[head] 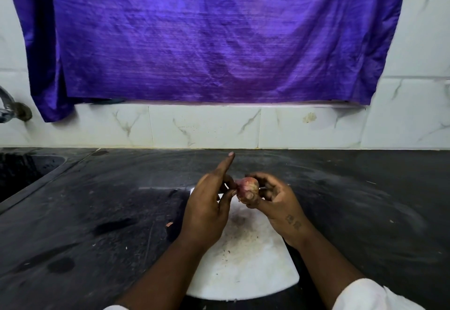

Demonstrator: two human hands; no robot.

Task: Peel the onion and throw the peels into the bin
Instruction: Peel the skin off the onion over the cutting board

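A small pinkish-red onion [247, 186] is held above the far end of a white cutting board [246, 268]. My right hand [272, 200] grips it, thumb across its near side and fingers curled behind. My left hand [207, 210] is at the onion's left end, thumb and a finger pinching a bit of skin there, while its index finger points straight out toward the wall. No bin is in view.
The board lies on a dark stone counter [97, 212] with wet patches and a small peel scrap [169, 224] left of the board. A sink [22, 171] and tap [7, 105] are at far left. A purple cloth [219, 37] hangs over the tiled wall.
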